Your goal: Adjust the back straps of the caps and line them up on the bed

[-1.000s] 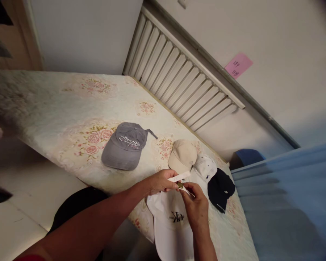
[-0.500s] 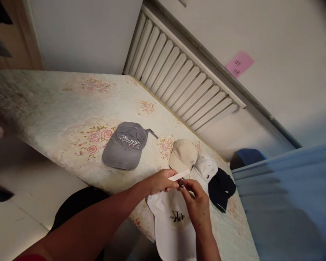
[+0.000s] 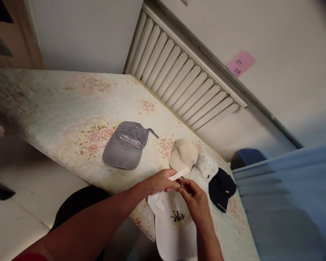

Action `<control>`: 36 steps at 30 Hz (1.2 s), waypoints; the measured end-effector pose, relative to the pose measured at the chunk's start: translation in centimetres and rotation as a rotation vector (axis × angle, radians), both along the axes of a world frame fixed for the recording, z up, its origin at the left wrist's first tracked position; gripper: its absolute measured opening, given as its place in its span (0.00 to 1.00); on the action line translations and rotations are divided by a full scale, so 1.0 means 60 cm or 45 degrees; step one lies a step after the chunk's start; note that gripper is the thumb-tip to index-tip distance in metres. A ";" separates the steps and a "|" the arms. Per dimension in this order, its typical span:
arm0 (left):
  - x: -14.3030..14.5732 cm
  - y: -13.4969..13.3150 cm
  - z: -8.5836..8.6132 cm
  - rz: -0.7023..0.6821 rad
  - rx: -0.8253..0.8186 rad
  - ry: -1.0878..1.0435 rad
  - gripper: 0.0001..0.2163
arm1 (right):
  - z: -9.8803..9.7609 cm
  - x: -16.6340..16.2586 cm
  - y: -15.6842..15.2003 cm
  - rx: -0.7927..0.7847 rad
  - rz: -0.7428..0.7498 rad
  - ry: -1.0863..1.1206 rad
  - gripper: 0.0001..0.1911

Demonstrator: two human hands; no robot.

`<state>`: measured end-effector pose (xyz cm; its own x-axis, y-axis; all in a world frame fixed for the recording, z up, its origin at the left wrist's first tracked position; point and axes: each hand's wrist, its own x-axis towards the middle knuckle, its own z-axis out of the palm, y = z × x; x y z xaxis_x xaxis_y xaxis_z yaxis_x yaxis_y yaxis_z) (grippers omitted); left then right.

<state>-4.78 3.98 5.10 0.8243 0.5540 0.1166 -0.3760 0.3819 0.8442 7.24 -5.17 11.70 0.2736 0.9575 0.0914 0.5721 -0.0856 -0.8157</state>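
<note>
A white baseball cap (image 3: 168,232) with dark "CK" lettering lies at the near edge of the floral-covered surface, brim toward me. Above its crown, my left hand (image 3: 164,181) pinches the cap's white strap (image 3: 179,174), whose free end sticks out to the upper right. Thumb and fingertips of my right hand (image 3: 196,197) are closed on a small dark buckle (image 3: 180,184) on that strap, touching my left fingertips. The buckle is mostly hidden by the fingers.
A grey cap (image 3: 126,145) lies to the left. Beyond my hands are a beige cap (image 3: 183,154), a white cap (image 3: 206,166) and a black cap (image 3: 221,190). A radiator (image 3: 179,69) runs along the wall; a blue curtain (image 3: 290,203) hangs at right.
My right fingers have shifted slightly and closed further over the buckle, so less of it shows. The left hand and the caps stay nearly as they were.
</note>
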 end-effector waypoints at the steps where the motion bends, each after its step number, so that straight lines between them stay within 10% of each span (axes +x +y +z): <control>1: 0.000 0.000 0.000 -0.006 0.005 -0.002 0.10 | 0.000 0.001 0.000 -0.007 0.000 0.013 0.14; 23: -0.004 -0.001 0.009 -0.027 0.058 0.035 0.16 | -0.005 0.008 -0.004 -0.058 -0.036 0.044 0.08; 36: -0.028 0.011 0.018 -0.237 0.003 0.052 0.07 | -0.020 0.066 -0.013 0.062 -0.156 0.653 0.12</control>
<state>-6.45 4.62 6.20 0.9167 0.3910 0.0823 -0.2646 0.4397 0.8583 11.20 -5.96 10.49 0.4043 0.9138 -0.0396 0.0868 -0.0815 -0.9929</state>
